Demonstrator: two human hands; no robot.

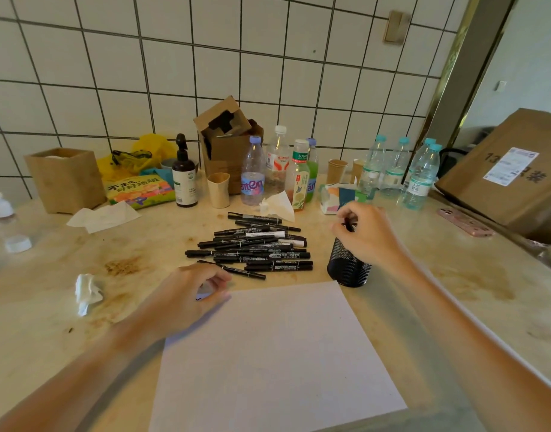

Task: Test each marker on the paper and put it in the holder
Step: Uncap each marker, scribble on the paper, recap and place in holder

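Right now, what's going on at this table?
A person is sorting markers. The right hand holds a black marker over the mesh holder, dropping it in. The left hand rests on the top left corner of the paper. A pile of markers waits behind the paper.

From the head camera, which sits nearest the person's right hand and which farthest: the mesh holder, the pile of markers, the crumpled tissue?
1. Mesh holder: directly under the right hand, touching it.
2. Pile of markers: on the table, to the hand's left.
3. Crumpled tissue: far left, beyond the left hand.
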